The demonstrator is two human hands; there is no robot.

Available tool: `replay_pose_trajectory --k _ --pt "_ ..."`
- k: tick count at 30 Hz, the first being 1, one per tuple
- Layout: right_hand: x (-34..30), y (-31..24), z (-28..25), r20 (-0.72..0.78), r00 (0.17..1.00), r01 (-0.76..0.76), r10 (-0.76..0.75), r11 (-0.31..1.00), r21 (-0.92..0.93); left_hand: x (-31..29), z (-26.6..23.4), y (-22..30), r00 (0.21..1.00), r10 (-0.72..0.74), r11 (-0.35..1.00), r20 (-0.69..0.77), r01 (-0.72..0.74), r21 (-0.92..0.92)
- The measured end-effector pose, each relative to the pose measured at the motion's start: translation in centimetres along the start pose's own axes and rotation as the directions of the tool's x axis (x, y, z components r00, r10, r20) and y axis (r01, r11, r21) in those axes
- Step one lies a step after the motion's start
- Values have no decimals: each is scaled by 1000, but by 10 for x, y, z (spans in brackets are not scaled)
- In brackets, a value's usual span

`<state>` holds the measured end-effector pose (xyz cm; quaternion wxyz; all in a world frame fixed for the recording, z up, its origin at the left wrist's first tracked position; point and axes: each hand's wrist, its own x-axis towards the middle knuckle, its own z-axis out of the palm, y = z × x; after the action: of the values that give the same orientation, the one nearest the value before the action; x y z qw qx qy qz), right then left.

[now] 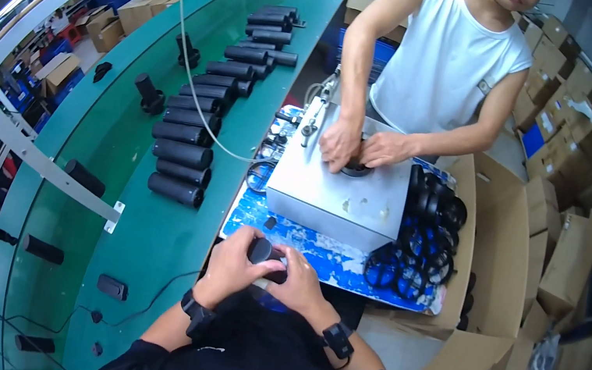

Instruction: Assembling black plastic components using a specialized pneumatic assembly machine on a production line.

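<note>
Close to my body, just off the near edge of the blue board, both my hands are closed around a short black cylinder [260, 251] with a grey round end. My left hand [231, 267] grips its left side, thumb across the front. On the other side, the fingers and thumb of my right hand [299, 281] press against it. The lower part of the cylinder is mostly covered by my fingers. Beyond my hands stands a grey metal box fixture [336, 206]. A co-worker's two hands [362, 149] work at a dark round part on its top.
Several black cylinders [182, 154] lie in a row on the green bench [129, 235] to the left. Black rings [412, 265] are piled on the blue board [301, 245] at the right. An open cardboard box [503, 245] stands beyond. A pale hose [192, 79] hangs over the bench.
</note>
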<state>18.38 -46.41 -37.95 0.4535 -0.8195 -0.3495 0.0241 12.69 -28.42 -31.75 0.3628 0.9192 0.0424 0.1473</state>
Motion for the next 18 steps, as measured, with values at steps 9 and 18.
replay_pose_trajectory --k 9,18 --pt "-54 30 8 -47 943 -331 330 944 -11 -3 40 -4 946 -27 995 324 57 -84" --pt "56 6 -116 -325 928 116 183 686 718 -14 19 -117 973 -229 911 18 221 -347"
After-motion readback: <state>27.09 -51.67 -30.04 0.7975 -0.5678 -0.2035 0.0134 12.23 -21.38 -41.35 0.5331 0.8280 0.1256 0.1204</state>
